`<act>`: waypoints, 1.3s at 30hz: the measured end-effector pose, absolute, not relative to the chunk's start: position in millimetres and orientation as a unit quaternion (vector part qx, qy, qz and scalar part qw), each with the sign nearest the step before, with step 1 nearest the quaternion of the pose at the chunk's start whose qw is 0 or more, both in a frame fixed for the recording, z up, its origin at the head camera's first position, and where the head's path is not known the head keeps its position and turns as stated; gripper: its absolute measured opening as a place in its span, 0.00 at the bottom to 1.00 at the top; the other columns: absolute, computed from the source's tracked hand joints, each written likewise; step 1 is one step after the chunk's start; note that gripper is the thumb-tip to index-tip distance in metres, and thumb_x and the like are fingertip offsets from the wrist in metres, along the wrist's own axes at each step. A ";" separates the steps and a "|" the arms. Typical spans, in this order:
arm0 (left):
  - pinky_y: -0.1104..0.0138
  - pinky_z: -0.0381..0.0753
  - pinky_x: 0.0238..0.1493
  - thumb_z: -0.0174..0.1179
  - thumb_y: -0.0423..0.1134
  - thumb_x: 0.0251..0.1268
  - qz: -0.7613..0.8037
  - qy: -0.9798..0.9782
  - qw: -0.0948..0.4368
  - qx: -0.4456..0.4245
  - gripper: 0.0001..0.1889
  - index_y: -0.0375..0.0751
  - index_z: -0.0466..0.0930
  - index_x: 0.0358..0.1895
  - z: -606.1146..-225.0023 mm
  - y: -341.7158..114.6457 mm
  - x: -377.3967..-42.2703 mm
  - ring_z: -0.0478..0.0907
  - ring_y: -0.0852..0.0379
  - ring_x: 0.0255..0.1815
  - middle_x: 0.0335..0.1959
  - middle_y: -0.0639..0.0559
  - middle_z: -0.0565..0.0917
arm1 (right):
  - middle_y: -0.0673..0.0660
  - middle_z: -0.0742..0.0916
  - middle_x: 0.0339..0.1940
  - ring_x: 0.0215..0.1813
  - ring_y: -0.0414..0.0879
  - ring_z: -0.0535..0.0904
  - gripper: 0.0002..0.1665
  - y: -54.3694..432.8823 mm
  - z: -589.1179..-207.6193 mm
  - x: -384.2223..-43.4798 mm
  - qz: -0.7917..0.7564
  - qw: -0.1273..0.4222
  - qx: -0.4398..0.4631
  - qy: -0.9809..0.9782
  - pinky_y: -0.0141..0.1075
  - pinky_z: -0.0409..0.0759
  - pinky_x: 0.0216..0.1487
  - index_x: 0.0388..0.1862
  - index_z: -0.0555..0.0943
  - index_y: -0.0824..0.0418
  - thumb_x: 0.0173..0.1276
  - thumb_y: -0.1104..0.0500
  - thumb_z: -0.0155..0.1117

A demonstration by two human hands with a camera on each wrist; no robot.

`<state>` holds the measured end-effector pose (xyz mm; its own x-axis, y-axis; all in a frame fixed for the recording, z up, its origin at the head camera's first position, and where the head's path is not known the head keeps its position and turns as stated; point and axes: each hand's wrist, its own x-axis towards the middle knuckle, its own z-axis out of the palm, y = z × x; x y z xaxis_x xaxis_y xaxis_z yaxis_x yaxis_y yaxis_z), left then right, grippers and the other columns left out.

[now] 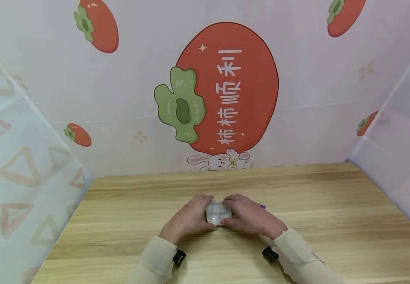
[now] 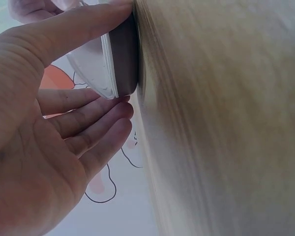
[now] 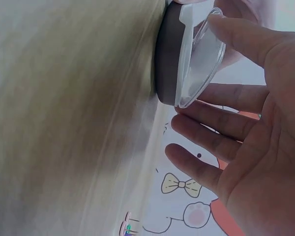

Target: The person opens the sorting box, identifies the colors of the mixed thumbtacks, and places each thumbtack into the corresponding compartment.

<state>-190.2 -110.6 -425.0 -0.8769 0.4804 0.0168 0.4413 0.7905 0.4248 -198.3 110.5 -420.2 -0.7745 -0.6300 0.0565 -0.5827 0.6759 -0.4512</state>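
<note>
The fingers (image 3: pixel 236 30) of the right hand (image 1: pixel 249 215) curve round the right side of the box (image 3: pixel 168 59), thumb tip at the near edge of its clear lid (image 3: pixel 204 61), little finger held off it. The left hand (image 1: pixel 190 217) grips the box's left side, thumb low on its near side, fingertips round its far corner. So both hands clasp the box, which sits flat on the counter (image 1: pixel 94 236) between them, 4 compartments showing through. The lid gapes slightly along the box's near side; the step appears to be working it up or down, and the next move likely calls for the left thumb to steady the base while the right thumb moves the lid. The 2 sleeves (image 1: pixel 158 254) slant in from nearer than the box. Small colourful pieces (image 1: pixel 261 204) lie right of it.
</note>
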 end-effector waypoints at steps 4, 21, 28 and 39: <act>0.55 0.74 0.65 0.79 0.48 0.52 0.219 0.943 0.048 0.245 0.46 0.31 0.69 0.71 -425.2 -110.8 -189.9 0.72 0.49 0.65 0.65 0.42 0.75 | 0.57 0.82 0.61 0.61 0.51 0.77 0.28 112.3 -420.2 -199.6 -0.231 0.055 -0.331 0.913 0.48 0.77 0.61 0.59 0.83 0.63 0.68 0.46 0.72; 0.58 0.79 0.50 0.81 0.59 0.43 0.233 0.949 0.058 0.205 0.38 0.35 0.83 0.52 -423.4 -116.8 -191.9 0.74 0.55 0.44 0.41 0.52 0.79 | 0.54 0.84 0.54 0.54 0.48 0.78 0.28 114.4 -417.2 -202.4 -0.222 0.050 -0.302 0.926 0.46 0.80 0.57 0.54 0.86 0.59 0.57 0.48 0.81; 0.59 0.77 0.47 0.81 0.59 0.43 0.240 0.949 0.065 0.195 0.35 0.35 0.85 0.49 -426.1 -116.7 -194.6 0.72 0.56 0.41 0.39 0.53 0.78 | 0.53 0.84 0.54 0.55 0.49 0.78 0.26 115.4 -415.7 -201.8 -0.217 0.047 -0.298 0.928 0.48 0.79 0.59 0.53 0.87 0.59 0.58 0.50 0.81; 0.58 0.78 0.48 0.81 0.57 0.44 0.253 0.945 0.069 0.193 0.34 0.34 0.85 0.48 -426.4 -116.4 -194.9 0.74 0.54 0.43 0.40 0.52 0.79 | 0.53 0.85 0.52 0.54 0.48 0.79 0.23 118.7 -413.0 -202.8 -0.226 0.047 -0.310 0.922 0.47 0.80 0.58 0.53 0.87 0.60 0.63 0.51 0.77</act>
<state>-194.9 -116.4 -426.4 -0.9160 0.3998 -0.0323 0.3301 0.7972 0.5054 -202.8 118.7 -413.0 -0.8036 -0.5929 0.0525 -0.5500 0.7060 -0.4461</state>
